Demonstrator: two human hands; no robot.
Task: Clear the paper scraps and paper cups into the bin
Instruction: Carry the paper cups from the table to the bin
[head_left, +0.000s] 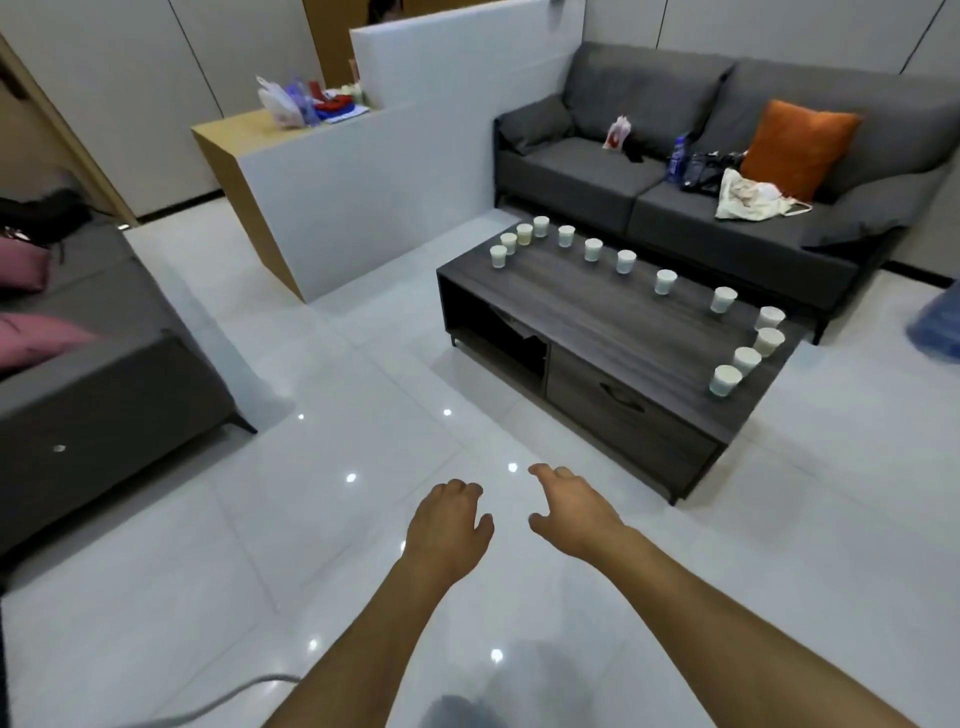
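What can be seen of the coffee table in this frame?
The coffee table is a low, long rectangular piece with a dark wood-grain look, standing on the glossy white floor in front of the grey sofa. Its near side has an open shelf on the left holding something pale, and a drawer with a dark handle on the right. Fourteen paper cups stand upright along its left, far and right edges. Neither hand touches it.

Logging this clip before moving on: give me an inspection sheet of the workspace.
Surface: dark wood table, top bare in the middle.
Job's things: fourteen cups standing along its far and right edges; no scraps or bin seen.
Clutter: bags and a bottle on the sofa.
Hands: left hand and right hand held over the floor, holding nothing.
Cables: grey cable on the floor.
Surroundings: white partition, second sofa.
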